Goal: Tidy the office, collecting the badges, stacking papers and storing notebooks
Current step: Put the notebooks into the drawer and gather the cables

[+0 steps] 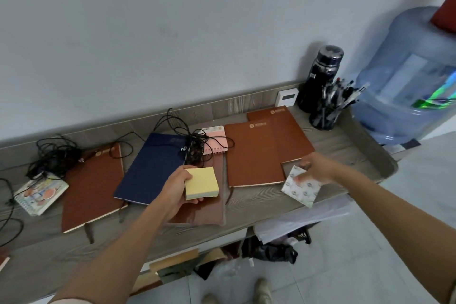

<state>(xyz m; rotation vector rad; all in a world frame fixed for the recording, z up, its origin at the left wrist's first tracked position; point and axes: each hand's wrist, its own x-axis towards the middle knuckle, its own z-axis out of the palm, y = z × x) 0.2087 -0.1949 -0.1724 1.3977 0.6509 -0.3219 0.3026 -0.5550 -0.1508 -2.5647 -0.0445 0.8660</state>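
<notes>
My left hand (176,189) grips a yellow sticky-note pad (201,182) above a brown folder (204,212). My right hand (314,168) pinches a small white patterned packet (301,187) at the desk's front edge. Brown notebooks lie on the grey desk (345,145): one at left (92,187), one at centre right (253,154) overlapping another (288,131) behind it. A navy notebook (150,170) sits between them. A pink spiral notepad (214,139) lies at the back, and a colourful spiral notebook (40,192) at far left.
Tangled black cables (53,155) cover the left back and run over the pink notepad. A black flask (318,79) and pen holder (327,111) stand at the back right. A water bottle (409,76) stands beyond the desk's right end. Bags and papers (296,222) lie below.
</notes>
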